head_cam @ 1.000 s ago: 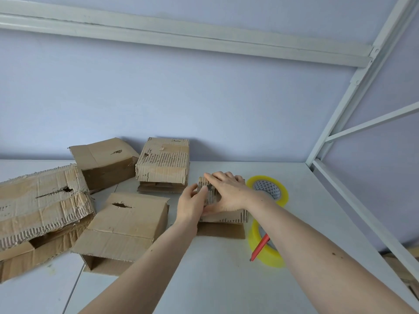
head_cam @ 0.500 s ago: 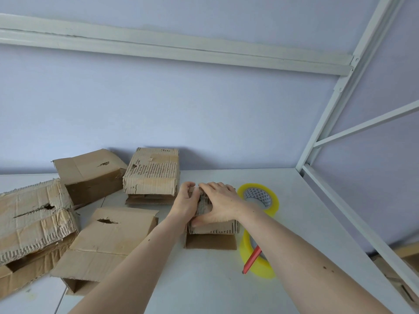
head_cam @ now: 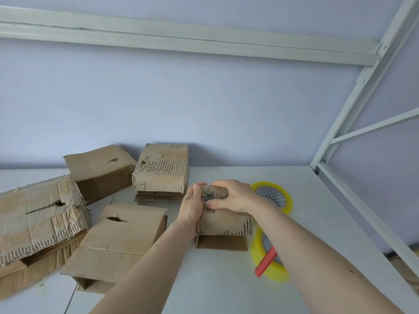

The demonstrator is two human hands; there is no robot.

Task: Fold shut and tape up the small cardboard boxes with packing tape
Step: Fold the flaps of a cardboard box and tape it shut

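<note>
A: What are the hands doing?

B: Both are working on the small box (head_cam: 223,220), which is sitting on the white surface (head_cam: 226,286) near the middle. The left hand (head_cam: 192,206) is lying against the box's left side, its fingers curling over the top edge. The right hand (head_cam: 233,196) is arching over the top, thumb and fingers pinching the torn flaps together.

A: Where is the tape sitting?

B: Two yellow rolls are lying just right of the box. The far tape roll (head_cam: 288,198) is partly hiding behind the right wrist; its core is showing a grey triangle pattern. The near tape roll (head_cam: 257,245) is touching the box's right corner, with a red stick (head_cam: 266,261) lying across it.

A: Is any writing showing?

B: Only small dark marks on top of the ripped box (head_cam: 162,171) by the wall, too blurred for reading.

A: And the rest?

B: A dented box (head_cam: 99,166) is resting behind, a big torn box (head_cam: 38,218) is sitting at the left, and an open box (head_cam: 118,243) is lying beside the left forearm.
</note>
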